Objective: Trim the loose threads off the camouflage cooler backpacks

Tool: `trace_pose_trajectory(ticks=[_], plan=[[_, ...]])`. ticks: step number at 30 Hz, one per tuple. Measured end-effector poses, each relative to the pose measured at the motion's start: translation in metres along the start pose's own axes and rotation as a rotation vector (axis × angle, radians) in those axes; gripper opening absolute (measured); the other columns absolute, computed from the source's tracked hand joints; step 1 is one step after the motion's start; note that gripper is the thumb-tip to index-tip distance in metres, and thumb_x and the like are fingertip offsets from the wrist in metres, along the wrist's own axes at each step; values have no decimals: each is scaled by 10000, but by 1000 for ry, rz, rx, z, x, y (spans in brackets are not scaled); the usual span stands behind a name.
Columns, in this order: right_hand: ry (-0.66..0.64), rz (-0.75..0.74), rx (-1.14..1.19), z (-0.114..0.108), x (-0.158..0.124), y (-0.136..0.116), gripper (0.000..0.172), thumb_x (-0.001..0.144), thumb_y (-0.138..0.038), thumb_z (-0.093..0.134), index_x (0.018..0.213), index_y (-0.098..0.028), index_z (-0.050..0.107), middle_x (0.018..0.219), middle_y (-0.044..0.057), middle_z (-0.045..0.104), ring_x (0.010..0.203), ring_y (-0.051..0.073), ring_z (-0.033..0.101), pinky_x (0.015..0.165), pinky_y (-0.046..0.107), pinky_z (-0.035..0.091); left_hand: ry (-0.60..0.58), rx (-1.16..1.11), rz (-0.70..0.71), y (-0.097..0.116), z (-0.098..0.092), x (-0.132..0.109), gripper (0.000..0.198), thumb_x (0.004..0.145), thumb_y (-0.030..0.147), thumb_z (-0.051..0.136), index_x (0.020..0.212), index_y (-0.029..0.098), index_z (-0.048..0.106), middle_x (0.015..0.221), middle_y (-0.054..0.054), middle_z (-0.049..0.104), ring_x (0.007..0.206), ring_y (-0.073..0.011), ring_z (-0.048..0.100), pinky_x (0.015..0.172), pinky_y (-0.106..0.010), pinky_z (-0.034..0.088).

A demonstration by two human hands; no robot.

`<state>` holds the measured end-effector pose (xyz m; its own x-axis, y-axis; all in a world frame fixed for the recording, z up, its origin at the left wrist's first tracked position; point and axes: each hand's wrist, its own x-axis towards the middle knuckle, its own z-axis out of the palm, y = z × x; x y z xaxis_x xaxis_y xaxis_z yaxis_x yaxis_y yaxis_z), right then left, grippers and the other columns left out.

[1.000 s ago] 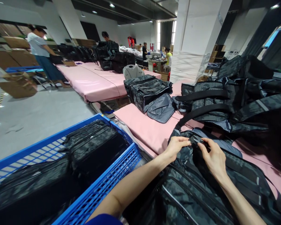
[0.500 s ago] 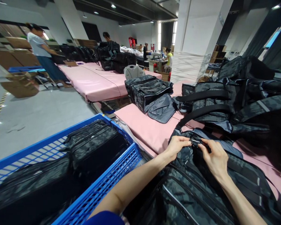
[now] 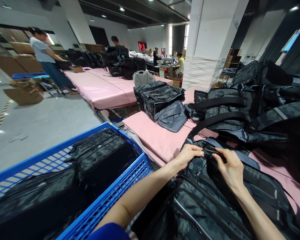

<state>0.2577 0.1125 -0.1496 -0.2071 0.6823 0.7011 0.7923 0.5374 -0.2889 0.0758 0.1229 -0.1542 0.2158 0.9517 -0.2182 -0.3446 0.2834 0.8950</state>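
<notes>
A dark camouflage backpack lies in front of me on the pink-covered table. At its upper end my left hand is closed, thumb and fingertips pinching the fabric edge. Opposite it, my right hand also pinches the backpack, its fingers bent. Between my fingertips is a small black strap-like piece, too dark to make out fully. A curved black shoulder strap arches just beyond my hands.
On my left stands a blue plastic crate with dark bags inside. An opened camouflage bag sits farther along the pink table. More bags pile up at right. A white pillar rises behind; people work farther off.
My hands stay at almost the same spot on the backpack, while the small black piece between them has turned slightly. The view has shifted a little.
</notes>
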Motion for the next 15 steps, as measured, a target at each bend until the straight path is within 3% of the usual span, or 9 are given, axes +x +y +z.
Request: trace_pose_trajectory(ticks=[15], plan=[[-29, -90, -74, -4, 2, 2, 208, 887, -348, 522, 938, -217, 676, 831, 33, 679, 720, 174, 517, 681, 301, 394, -13, 165, 28, 3, -4, 3, 191, 511, 222, 716, 665, 109, 699, 597, -5, 633, 546, -85, 494, 592, -231, 347]])
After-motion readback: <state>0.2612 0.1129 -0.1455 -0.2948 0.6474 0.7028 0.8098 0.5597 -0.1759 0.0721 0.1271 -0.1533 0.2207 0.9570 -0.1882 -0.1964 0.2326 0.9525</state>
